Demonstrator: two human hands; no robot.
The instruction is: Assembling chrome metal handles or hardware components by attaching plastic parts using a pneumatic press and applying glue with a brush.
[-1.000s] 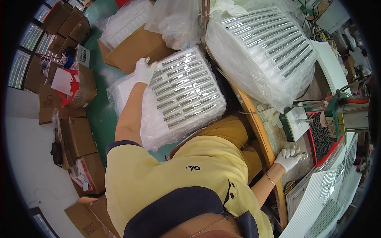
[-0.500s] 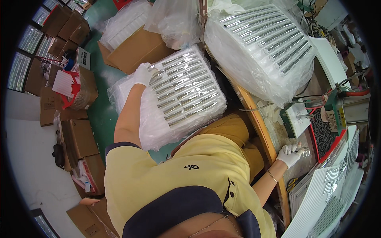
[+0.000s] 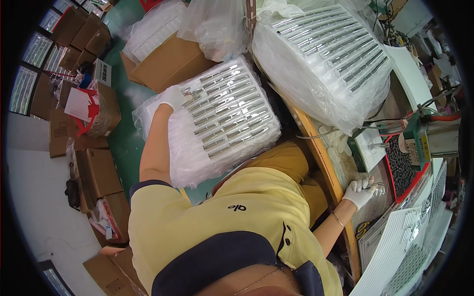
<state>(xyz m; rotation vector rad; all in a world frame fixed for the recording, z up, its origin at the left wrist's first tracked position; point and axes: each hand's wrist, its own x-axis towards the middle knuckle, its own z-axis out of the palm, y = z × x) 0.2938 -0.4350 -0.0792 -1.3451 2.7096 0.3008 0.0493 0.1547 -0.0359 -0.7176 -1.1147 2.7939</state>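
Head view: left hand (image 3: 171, 97) at chrome tubes (image 3: 230, 111), right hand (image 3: 359, 193) over tabletop (image 3: 367, 213); I cannot tell whether fingers grip.

Shiny silver tubes (image 3: 228, 109) lie in slanting parallel rows. Their white tray (image 3: 188, 153) sits askew, clear plastic (image 3: 142, 116) around its edges.

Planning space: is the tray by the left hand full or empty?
The tray isn't empty: rows of shiny tubes show. Whether full, cannot tell: cloudy plastic covers its left.
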